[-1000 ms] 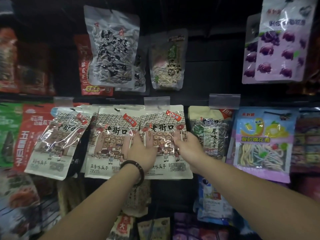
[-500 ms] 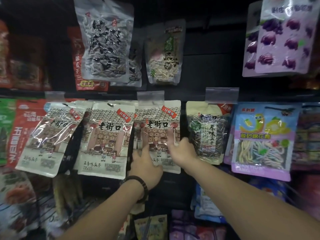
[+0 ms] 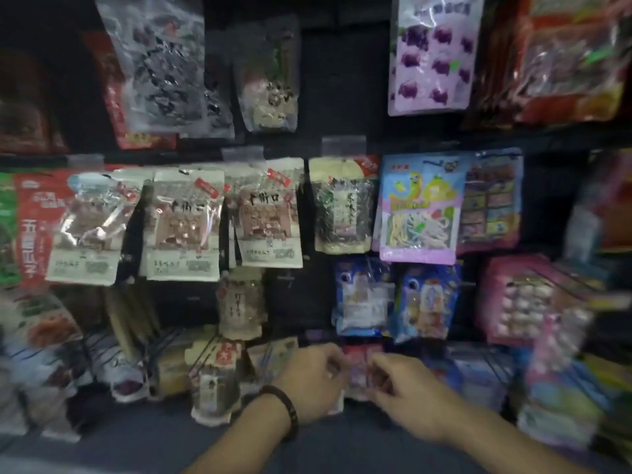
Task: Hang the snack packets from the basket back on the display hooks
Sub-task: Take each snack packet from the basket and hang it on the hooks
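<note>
The cream seed packet [image 3: 270,213] hangs free on its hook in the middle row, beside two matching cream packets [image 3: 184,224]. Both my hands are low in the blurred head view. My left hand [image 3: 313,384], with a dark bead bracelet on the wrist, has its fingers curled on the left edge of a small pink-red packet [image 3: 359,372]. The fingers of my right hand [image 3: 405,391] pinch that packet's right edge. The basket is out of view.
A dark seed packet [image 3: 343,206] and a purple-and-blue sweets packet [image 3: 422,206] hang right of the cream ones. Two blue packets [image 3: 393,299] hang just above my hands. More packets [image 3: 213,381] crowd the bottom row on the left, and a pink box [image 3: 523,299] sits to the right.
Both hands have let go of the cream packet, which stays on its hook, and dropped to the bottom row onto a pink-red packet. The view has tilted down.
</note>
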Tool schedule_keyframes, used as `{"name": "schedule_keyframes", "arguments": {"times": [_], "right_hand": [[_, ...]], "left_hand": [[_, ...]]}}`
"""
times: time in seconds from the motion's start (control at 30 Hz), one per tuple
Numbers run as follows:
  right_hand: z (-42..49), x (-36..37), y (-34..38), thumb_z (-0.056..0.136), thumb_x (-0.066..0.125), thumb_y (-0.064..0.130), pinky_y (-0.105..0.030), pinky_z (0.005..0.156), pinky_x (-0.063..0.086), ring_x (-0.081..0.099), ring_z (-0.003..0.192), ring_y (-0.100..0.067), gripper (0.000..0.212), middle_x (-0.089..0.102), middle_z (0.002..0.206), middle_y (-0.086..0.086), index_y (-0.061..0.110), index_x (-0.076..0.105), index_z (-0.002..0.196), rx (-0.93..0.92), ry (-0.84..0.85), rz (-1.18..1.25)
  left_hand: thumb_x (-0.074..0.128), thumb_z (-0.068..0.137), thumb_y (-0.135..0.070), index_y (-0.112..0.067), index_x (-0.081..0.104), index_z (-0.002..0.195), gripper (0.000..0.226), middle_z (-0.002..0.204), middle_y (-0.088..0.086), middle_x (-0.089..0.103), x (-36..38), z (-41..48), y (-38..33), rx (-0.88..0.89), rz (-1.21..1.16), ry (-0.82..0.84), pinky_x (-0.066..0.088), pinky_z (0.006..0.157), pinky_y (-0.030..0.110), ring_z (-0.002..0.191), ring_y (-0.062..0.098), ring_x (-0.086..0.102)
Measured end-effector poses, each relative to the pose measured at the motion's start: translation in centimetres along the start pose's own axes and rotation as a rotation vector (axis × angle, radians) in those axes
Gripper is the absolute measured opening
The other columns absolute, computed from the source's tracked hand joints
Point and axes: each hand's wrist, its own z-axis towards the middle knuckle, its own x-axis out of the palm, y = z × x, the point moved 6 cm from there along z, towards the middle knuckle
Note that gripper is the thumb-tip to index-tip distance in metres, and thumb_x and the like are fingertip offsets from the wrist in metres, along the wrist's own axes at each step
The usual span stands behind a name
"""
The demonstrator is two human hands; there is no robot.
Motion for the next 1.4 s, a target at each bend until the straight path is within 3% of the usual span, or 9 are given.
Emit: {"name": "schedule_keyframes", "arguments": {"times": [0.33,0.47,0.67,0.73,0.83,0.9,1.07,1.27,1.4], "right_hand": [[-28.6,15.7,-19.5,0.095,0.073,0.03,-0.03,0.071,0.055,0.069,0.073,-0.011,0.012,0.072,0.077,0.008,0.033,0.064,0.088,0.568,0.01,0.2],[-35.8,20.4,-25.6,0.099,0.073,0.022,-0.031,0.097,0.058,0.073,0.103,-0.018,0.015,0.077,0.104,0.001,0.031,0.073,0.111,0.753,0.128,0.255],[-38.3,20.9,-30.2,0.103,0.067,0.032,-0.027,0.091,0.05,0.069,0.111,-0.024,0.026,0.076,0.126,-0.004,0.021,0.076,0.124,0.948,0.19,0.224],[-37.4,21.1,-32.5,0.104,0.065,0.027,-0.029,0.093,0.052,0.069,0.111,-0.027,0.023,0.075,0.122,-0.006,0.018,0.074,0.124,0.971,0.205,0.17],[-34.9,22.4,-35.5,0.099,0.066,0.015,-0.024,0.087,0.055,0.07,0.102,-0.018,0.038,0.072,0.113,0.003,0.034,0.065,0.133,0.933,0.253,0.171],[-33.4,23.8,-38.0,0.094,0.071,0.016,-0.038,0.111,0.053,0.062,0.133,-0.028,0.062,0.065,0.141,-0.005,0.036,0.051,0.149,0.895,0.31,0.1],[-30.2,27.0,-41.4,0.093,0.074,0.024,-0.061,0.133,0.001,0.008,0.166,-0.036,0.109,0.006,0.181,-0.007,0.025,-0.001,0.172,0.687,0.514,-0.241],[-29.3,27.8,-41.7,0.095,0.072,0.03,-0.063,0.127,0.022,0.043,0.147,-0.039,0.069,0.046,0.161,-0.006,0.045,0.043,0.156,0.724,0.396,-0.397],[-29.9,27.1,-41.0,0.099,0.069,0.019,-0.048,0.098,0.059,0.056,0.129,-0.03,0.057,0.054,0.141,-0.002,0.051,0.056,0.144,0.75,0.336,-0.264]], "left_hand": [[0.067,0.093,-0.024,-0.026,0.075,0.1,0.011,0.1,-0.003,0.076,27.0,-15.5,-0.2,-0.034,-0.03,0.424,0.054,0.086,0.027,0.089,0.013,0.068],[0.068,0.089,-0.025,-0.024,0.074,0.102,0.014,0.1,-0.005,0.074,34.6,-17.4,1.6,-0.082,-0.032,0.552,0.057,0.095,0.033,0.094,0.014,0.069],[0.066,0.099,-0.024,-0.029,0.071,0.108,0.012,0.108,-0.007,0.074,40.1,-16.7,2.0,-0.109,0.066,0.626,0.052,0.081,0.013,0.095,0.01,0.067],[0.062,0.099,-0.034,-0.036,0.067,0.108,0.01,0.107,-0.01,0.073,41.9,-16.4,2.0,-0.091,0.12,0.642,0.056,0.089,0.025,0.096,0.01,0.066],[0.049,0.092,-0.048,-0.041,0.061,0.111,0.024,0.116,-0.012,0.067,43.7,-16.3,1.7,-0.027,0.263,0.723,0.053,0.1,0.048,0.109,0.018,0.063],[0.047,0.091,-0.052,-0.041,0.06,0.112,0.027,0.12,-0.01,0.065,44.4,-16.0,1.7,-0.041,0.261,0.775,0.051,0.101,0.049,0.111,0.02,0.063],[0.053,0.096,-0.049,-0.042,0.06,0.112,0.019,0.127,-0.014,0.065,46.1,-14.9,3.2,-0.078,0.224,0.765,0.047,0.108,0.05,0.116,0.014,0.062],[0.053,0.094,-0.052,-0.041,0.061,0.111,0.022,0.122,-0.016,0.064,47.2,-14.3,3.3,-0.139,0.191,0.753,0.051,0.103,0.049,0.113,0.012,0.061],[0.058,0.1,-0.043,-0.038,0.065,0.117,0.019,0.126,-0.01,0.064,47.2,-14.2,2.6,-0.134,0.163,0.759,0.054,0.099,0.037,0.114,0.013,0.062]]}}
